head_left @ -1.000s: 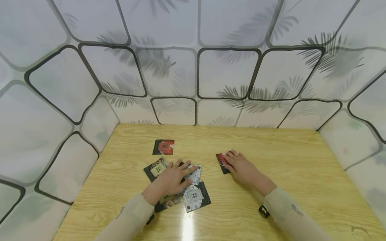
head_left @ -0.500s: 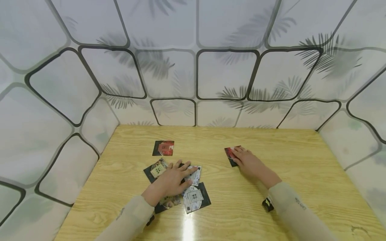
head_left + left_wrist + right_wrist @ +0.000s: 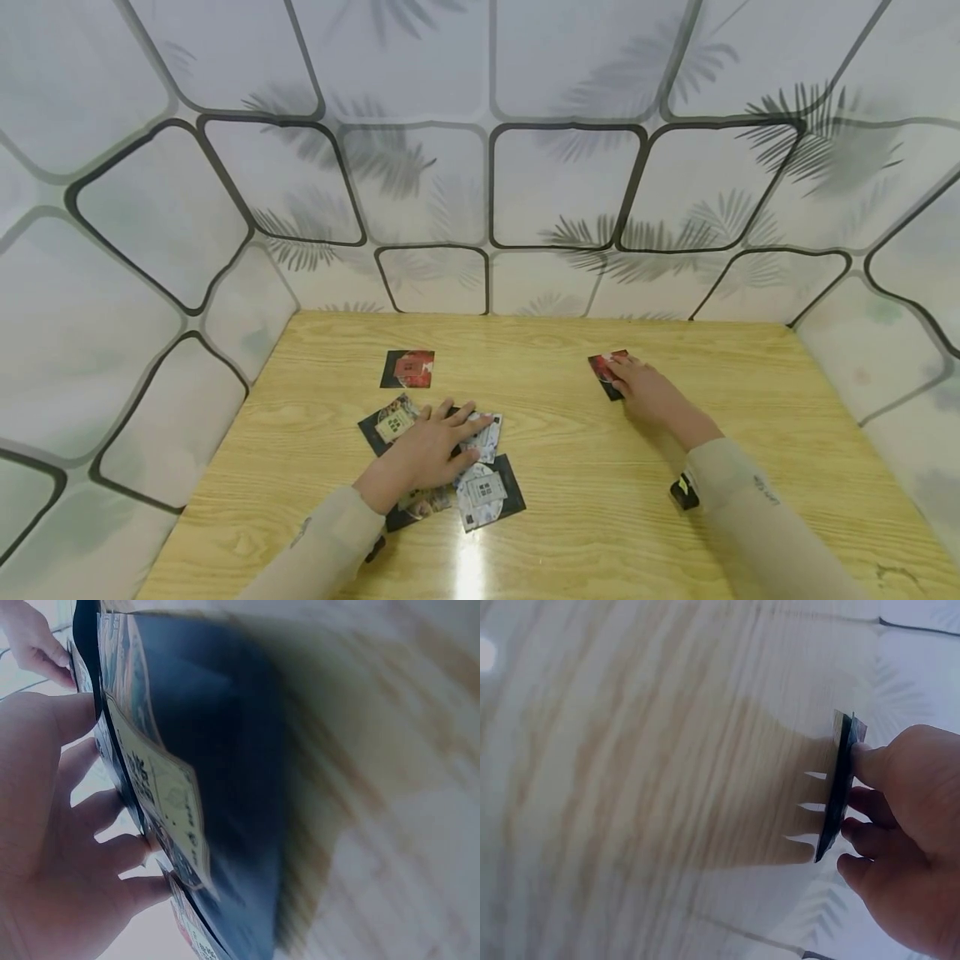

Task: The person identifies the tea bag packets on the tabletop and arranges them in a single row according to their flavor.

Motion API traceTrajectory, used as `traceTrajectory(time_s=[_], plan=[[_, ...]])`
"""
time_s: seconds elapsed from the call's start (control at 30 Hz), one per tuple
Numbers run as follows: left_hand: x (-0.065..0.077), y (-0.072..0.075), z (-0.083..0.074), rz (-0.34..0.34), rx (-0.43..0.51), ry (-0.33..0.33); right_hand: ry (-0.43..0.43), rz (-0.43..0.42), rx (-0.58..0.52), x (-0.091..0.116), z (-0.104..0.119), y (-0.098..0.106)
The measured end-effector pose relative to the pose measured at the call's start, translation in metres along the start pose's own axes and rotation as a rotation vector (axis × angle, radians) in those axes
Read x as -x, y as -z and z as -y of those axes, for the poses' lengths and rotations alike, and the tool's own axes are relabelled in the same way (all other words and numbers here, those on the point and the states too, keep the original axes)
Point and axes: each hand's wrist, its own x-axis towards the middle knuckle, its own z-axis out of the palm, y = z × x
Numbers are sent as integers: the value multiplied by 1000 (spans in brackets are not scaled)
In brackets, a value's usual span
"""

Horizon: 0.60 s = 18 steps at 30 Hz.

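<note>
My left hand [image 3: 423, 450] rests with spread fingers over a group of flat, dark-backed packets. Around it show a packet with a yellow label [image 3: 392, 425], a second one partly under the wrist [image 3: 427, 505], a white-patterned packet [image 3: 489, 435] beneath the fingers and another white-patterned packet [image 3: 483, 492] near the thumb. In the left wrist view, the fingertips touch a black packet with a yellow label [image 3: 161, 787]. Toward the right, my right hand [image 3: 654, 398] lays its fingers on a red-and-black packet [image 3: 600, 368]. The right wrist view shows that packet edge-on [image 3: 835, 799] under the fingertips.
Another red-and-black packet [image 3: 407, 368] lies apart, behind the left hand's group. The wooden table [image 3: 525, 550] meets patterned walls at its back [image 3: 540, 279] and sides. A dark device [image 3: 684, 492] is strapped at the right wrist.
My right hand has slid the red-and-black packet across the table, to the right and away from me. The left hand and the other packets have stayed in place.
</note>
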Motion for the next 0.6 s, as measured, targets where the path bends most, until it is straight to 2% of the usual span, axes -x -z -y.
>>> traceTrajectory(time_s=[0.33,0.6], plan=[[0,-2,0,-6,-5,0,-44,-45,-32,0,-25,6],[0,-2,0,-3,-9,3,-86,-30,-57,-2,-35,15]])
